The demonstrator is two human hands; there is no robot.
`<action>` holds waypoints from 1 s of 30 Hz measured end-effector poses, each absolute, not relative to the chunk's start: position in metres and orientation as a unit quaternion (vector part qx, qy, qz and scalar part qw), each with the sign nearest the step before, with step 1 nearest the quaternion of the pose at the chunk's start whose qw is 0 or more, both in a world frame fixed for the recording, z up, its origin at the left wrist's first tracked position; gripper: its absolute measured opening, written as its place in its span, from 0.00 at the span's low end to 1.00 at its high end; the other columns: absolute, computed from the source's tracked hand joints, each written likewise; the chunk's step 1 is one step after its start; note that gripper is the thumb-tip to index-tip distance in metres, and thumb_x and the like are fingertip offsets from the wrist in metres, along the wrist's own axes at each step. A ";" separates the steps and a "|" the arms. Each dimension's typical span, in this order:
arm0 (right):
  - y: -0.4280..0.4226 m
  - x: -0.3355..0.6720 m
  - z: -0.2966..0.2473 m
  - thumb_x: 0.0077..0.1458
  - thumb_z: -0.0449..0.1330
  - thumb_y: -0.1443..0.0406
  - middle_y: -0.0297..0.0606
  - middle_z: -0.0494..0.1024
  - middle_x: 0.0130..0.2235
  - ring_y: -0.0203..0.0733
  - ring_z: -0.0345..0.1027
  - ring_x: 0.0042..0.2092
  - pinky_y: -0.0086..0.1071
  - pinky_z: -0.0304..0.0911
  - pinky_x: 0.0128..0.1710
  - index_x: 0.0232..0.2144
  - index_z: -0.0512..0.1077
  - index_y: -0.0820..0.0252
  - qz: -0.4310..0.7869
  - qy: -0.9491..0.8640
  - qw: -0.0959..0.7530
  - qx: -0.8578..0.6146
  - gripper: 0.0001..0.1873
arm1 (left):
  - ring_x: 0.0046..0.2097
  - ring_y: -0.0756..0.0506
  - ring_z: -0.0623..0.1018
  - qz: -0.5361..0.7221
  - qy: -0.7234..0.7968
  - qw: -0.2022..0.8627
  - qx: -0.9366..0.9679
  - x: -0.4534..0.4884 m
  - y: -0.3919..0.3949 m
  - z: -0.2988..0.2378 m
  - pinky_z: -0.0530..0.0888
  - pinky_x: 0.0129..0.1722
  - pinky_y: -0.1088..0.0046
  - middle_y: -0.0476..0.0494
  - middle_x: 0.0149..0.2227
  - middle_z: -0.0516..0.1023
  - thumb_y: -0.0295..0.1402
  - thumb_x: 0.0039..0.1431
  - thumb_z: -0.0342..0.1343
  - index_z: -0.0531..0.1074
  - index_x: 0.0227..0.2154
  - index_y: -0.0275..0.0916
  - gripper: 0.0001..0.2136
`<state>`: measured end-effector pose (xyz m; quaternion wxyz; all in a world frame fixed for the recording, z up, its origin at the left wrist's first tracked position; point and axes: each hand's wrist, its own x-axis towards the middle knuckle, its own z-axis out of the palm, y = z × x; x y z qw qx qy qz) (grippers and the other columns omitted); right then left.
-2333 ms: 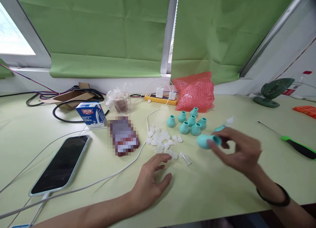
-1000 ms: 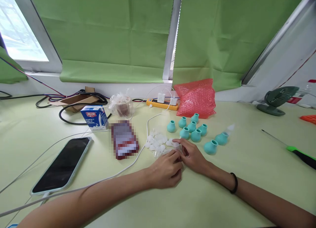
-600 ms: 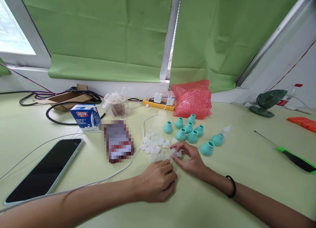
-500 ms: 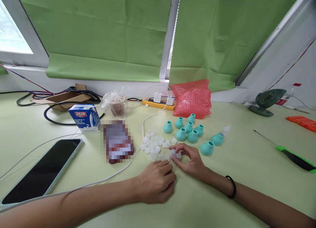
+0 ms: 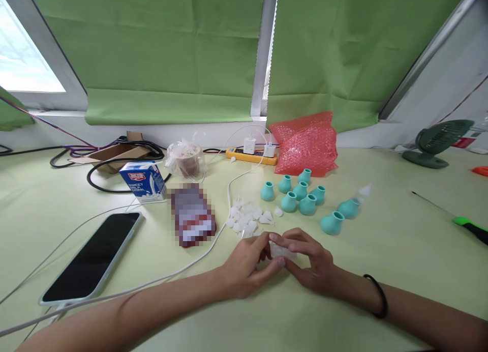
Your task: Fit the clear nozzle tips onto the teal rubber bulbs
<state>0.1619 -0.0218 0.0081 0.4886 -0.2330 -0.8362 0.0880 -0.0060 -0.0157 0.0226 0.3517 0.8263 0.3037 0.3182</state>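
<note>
A small translucent plastic piece (image 5: 282, 251) lies between my two hands, low over the table. My right hand (image 5: 314, 260) is closed round it, with fingers above and the thumb below. My left hand (image 5: 246, 265) grips its left end, with the fingers curled and the thumb reaching to the right thumb. The fingers hide part of its shape. Just beyond my hands lies a pile of small white translucent parts (image 5: 244, 217), some of them pointed. Several turquoise rubber bulbs (image 5: 307, 205) stand behind and to the right. A clear nozzle (image 5: 365, 190) sticks out of one tipped bulb (image 5: 348, 208).
At left are a black-screened phone (image 5: 91, 258), a milk drink carton (image 5: 144, 182) and a blurred red-edged item (image 5: 193, 217). A white cable (image 5: 198, 259) crosses under my left arm. Behind are a power strip (image 5: 251, 156) and pink bubble wrap (image 5: 307, 146); right, a fan (image 5: 434, 141) and screwdriver (image 5: 467, 225).
My hands have come together, and the left has turned from a loose fist to grip the plastic piece with the right. Both have drawn off the pile. The view has shifted slightly left.
</note>
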 end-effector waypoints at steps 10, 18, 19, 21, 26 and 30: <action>-0.002 0.168 0.014 0.54 0.48 0.66 0.43 0.66 0.47 0.43 0.59 0.49 0.42 0.59 0.46 0.44 0.59 0.58 0.223 -0.809 0.429 -0.335 0.14 | 0.24 0.53 0.66 0.451 0.366 0.394 0.712 0.003 -0.025 0.015 0.67 0.26 0.77 0.47 0.25 0.69 0.34 0.49 0.51 0.66 0.37 0.34 0.12; 0.011 0.162 0.005 0.54 0.47 0.70 0.42 0.70 0.41 0.41 0.61 0.44 0.38 0.60 0.43 0.39 0.64 0.60 0.131 -0.880 0.330 -0.316 0.11 | 0.22 0.54 0.65 0.420 0.319 0.296 0.796 0.004 -0.027 0.014 0.66 0.23 0.80 0.48 0.23 0.70 0.32 0.46 0.53 0.68 0.30 0.34 0.08; 0.012 0.161 0.004 0.54 0.47 0.70 0.41 0.70 0.39 0.41 0.62 0.42 0.38 0.61 0.42 0.40 0.64 0.60 0.127 -0.878 0.326 -0.325 0.11 | 0.22 0.54 0.65 0.414 0.327 0.297 0.796 0.004 -0.026 0.015 0.66 0.23 0.80 0.49 0.22 0.70 0.33 0.46 0.54 0.69 0.28 0.34 0.07; 0.012 0.160 0.003 0.53 0.47 0.71 0.39 0.71 0.37 0.40 0.63 0.40 0.37 0.61 0.41 0.41 0.63 0.59 0.124 -0.876 0.320 -0.339 0.12 | 0.22 0.53 0.64 0.405 0.325 0.289 0.804 0.004 -0.024 0.016 0.65 0.22 0.79 0.49 0.20 0.68 0.35 0.46 0.54 0.69 0.25 0.34 0.08; 0.011 0.162 0.003 0.51 0.49 0.70 0.41 0.69 0.39 0.42 0.62 0.42 0.38 0.61 0.41 0.42 0.61 0.58 0.099 -0.895 0.294 -0.320 0.14 | 0.25 0.52 0.67 0.387 0.262 0.287 0.836 0.003 -0.024 0.016 0.66 0.24 0.78 0.45 0.23 0.71 0.37 0.46 0.55 0.70 0.25 0.33 0.10; 0.009 0.162 0.004 0.46 0.54 0.67 0.43 0.68 0.38 0.43 0.63 0.41 0.37 0.62 0.38 0.41 0.61 0.59 0.109 -0.894 0.308 -0.306 0.17 | 0.25 0.51 0.69 0.386 0.329 0.303 0.807 0.004 -0.023 0.014 0.68 0.25 0.76 0.45 0.24 0.73 0.35 0.45 0.56 0.71 0.28 0.34 0.09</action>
